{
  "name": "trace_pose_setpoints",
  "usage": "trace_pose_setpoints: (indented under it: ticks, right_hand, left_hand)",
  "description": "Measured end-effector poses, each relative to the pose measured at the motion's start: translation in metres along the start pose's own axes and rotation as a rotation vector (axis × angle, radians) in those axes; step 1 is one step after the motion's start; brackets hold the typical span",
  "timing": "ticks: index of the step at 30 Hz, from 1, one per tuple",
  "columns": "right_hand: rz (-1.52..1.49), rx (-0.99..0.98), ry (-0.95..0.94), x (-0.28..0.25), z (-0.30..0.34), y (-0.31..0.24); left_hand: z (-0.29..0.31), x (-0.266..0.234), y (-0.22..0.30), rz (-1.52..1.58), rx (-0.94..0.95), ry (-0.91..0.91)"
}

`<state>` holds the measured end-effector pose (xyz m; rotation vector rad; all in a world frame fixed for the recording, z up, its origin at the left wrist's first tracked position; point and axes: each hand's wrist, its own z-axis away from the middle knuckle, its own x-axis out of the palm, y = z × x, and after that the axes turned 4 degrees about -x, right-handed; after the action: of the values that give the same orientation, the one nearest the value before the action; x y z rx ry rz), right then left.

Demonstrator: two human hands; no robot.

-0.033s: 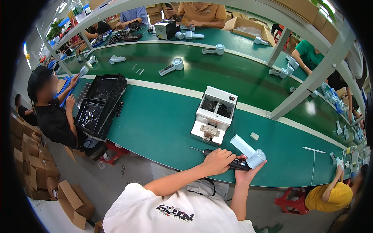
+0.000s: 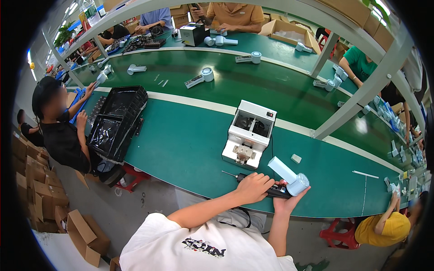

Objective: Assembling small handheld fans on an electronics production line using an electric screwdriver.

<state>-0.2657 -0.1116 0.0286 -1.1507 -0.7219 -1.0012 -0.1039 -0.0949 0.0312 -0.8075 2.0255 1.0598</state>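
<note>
Pale-blue device (image 2: 296,184), lower right of centre, sits in the curled fingers of your right hand (image 2: 285,205), your left hand (image 2: 254,187) clasping a black screwdriver (image 2: 277,192), likely a readying step calling next for turning its bit (image 2: 228,173) round.

One head-worn fisheye looks down and forward over left hand (image 2: 254,188), right hand (image 2: 285,203) and bench (image 2: 181,140).

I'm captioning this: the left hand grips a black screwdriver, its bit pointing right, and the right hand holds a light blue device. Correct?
Not quite: in the head view, the bit points left. The left hand grips the black screwdriver and the right hand holds the light blue device.
</note>
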Motion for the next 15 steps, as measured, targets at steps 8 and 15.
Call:
trace_pose_setpoints:
  ticks: [8, 15]
  right_hand:
    - [0.009, -0.007, -0.015, -0.0030, -0.0011, 0.0007]
    - [0.009, -0.003, -0.001, -0.0027, -0.0009, 0.0004]
  left_hand:
    - [0.0006, 0.0007, -0.0004, 0.004, -0.001, 0.001]
    - [-0.0006, -0.0026, 0.0012, -0.006, -0.002, -0.023]
